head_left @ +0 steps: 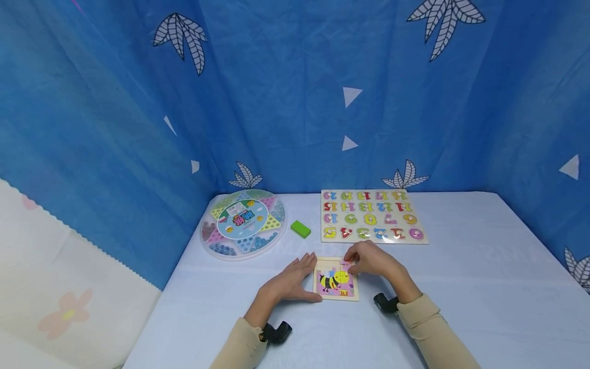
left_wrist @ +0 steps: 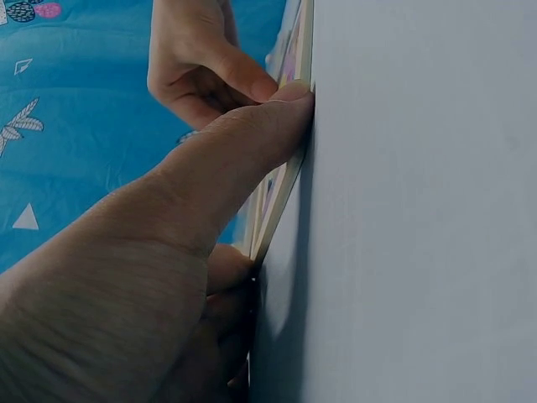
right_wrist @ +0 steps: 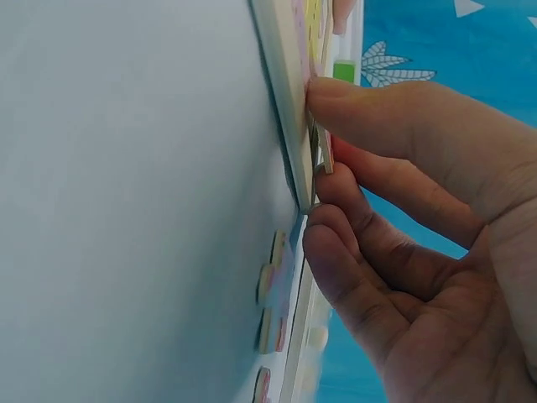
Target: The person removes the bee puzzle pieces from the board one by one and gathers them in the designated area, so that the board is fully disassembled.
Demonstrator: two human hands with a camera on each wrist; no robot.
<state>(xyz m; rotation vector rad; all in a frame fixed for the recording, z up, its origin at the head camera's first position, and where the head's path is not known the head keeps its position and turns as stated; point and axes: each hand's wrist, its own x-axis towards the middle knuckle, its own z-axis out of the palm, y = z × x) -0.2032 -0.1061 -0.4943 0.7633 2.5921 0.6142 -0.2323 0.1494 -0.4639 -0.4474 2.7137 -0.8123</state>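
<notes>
A small square wooden bee jigsaw (head_left: 328, 265) lies on the table in front of the person, most of its picture filled and bare wood showing along the upper left. The left hand (head_left: 290, 281) grips the tray by its left side, thumb (left_wrist: 252, 138) on the near edge and fingers at the far left corner. At the far right corner the right hand (head_left: 372, 259) pinches a pink jigsaw piece (right_wrist: 327, 153) between thumb and fingers, tilted over the tray's edge. Its fingertips hide part of that piece in the head view.
Behind the jigsaw lies a number puzzle board (head_left: 331, 241) with raised number pieces. A green block (head_left: 300, 229) rests left of it. Farther left is a round Chinese checkers set (head_left: 253, 225) with marbles. A blue curtain (head_left: 295, 102) hangs behind the table.
</notes>
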